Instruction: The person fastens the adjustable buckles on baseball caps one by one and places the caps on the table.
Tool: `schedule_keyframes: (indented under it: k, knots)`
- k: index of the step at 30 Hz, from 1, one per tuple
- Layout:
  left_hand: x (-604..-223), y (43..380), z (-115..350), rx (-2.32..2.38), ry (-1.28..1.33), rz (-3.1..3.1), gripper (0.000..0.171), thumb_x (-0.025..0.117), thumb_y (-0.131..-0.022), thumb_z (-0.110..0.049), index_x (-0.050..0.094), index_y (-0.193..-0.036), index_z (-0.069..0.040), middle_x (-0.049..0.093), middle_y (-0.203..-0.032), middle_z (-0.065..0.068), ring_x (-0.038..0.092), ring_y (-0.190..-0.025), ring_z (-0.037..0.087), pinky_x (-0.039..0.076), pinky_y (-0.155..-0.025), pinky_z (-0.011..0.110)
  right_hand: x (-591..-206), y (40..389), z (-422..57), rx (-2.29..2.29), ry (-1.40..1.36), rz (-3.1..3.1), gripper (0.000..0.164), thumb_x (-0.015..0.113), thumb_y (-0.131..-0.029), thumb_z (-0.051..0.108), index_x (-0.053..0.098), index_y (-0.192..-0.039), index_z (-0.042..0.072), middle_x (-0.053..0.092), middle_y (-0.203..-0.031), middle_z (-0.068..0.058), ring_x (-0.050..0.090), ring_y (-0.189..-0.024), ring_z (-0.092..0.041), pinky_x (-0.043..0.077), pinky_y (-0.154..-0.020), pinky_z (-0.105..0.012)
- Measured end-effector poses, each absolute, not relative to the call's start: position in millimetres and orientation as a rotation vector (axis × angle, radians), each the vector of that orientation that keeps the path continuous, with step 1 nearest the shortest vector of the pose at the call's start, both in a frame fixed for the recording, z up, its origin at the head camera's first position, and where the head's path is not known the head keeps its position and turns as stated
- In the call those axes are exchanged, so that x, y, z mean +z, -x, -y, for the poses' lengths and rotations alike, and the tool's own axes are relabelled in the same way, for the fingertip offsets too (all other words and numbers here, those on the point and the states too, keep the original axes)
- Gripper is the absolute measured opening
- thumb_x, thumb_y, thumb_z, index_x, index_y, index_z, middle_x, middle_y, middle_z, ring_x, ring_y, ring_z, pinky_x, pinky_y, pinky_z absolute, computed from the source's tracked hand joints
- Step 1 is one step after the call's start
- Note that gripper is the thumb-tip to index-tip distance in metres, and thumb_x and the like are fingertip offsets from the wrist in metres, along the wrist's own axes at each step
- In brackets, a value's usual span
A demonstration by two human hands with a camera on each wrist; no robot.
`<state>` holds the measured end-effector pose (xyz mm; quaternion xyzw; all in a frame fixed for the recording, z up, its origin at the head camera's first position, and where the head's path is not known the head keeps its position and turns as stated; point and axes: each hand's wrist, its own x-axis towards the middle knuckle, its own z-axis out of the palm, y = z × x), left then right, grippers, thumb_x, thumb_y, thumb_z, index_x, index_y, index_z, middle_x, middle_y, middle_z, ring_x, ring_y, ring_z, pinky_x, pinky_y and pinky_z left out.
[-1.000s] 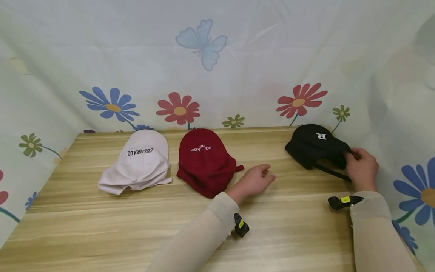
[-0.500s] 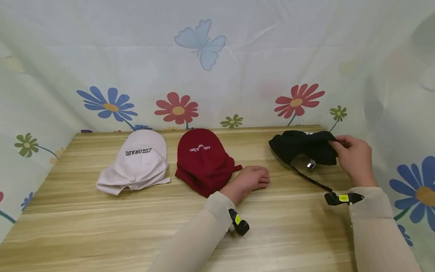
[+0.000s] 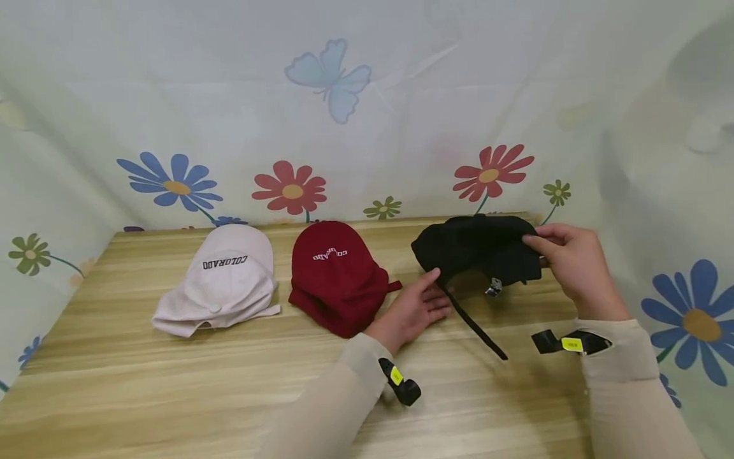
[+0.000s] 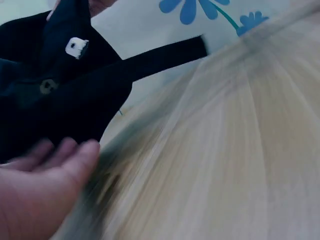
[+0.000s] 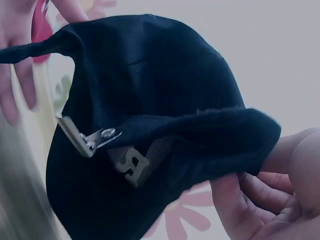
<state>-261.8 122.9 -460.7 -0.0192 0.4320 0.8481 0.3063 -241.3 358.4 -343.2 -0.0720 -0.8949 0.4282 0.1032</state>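
A black baseball cap (image 3: 476, 245) is held up at the right of the table in the head view, its hollow inside partly facing me. My right hand (image 3: 579, 268) pinches its right edge between thumb and fingers. From its left side hangs a loose strap (image 3: 477, 328), and a metal buckle (image 5: 82, 137) shows in the right wrist view. My left hand (image 3: 410, 312) is at the cap's left edge, thumb tip right at the fabric and the other fingers extended below. In the left wrist view the left fingers (image 4: 82, 157) overlap the cap without curling round it.
A dark red cap (image 3: 338, 274) lies just left of my left hand. Further left lies a pale cap (image 3: 220, 280) with dark lettering. Both rest on the wooden table (image 3: 229, 395). A flower-printed curtain (image 3: 413, 95) closes in the back and sides.
My right hand has lifted the black cap and brought it leftward, turning its inside into view, and the strap now hangs free. My left hand has turned, its thumb rising to the cap's edge.
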Motion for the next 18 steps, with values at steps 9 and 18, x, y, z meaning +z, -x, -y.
schedule_keyframes:
  k: [9,18]
  knots:
    - [-445,255,-117,2.417,-0.227,-0.742,0.023,0.045,-0.092,-0.032,0.048,-0.11,-0.018,0.057,-0.118,0.006,0.047,-0.122,0.03,0.031,-0.107,0.05,-349,236,-346,1.56,0.13,2.565,0.035,0.063,-0.083,0.037,0.058,-0.099,0.007,0.062,-0.074,0.017,0.056,-0.063,-0.007,0.053,-0.057,-0.024]
    - [-421,252,-111,2.379,-0.344,-0.654,0.036,0.037,-0.096,-0.036,0.042,-0.123,-0.013,0.055,-0.119,0.009,0.035,-0.131,0.036,0.025,-0.109,0.051,-348,224,-342,1.329,0.181,2.653,0.054,0.053,-0.083,0.053,0.052,-0.126,0.02,0.061,-0.109,0.002,0.06,-0.09,-0.009,0.052,-0.074,-0.018]
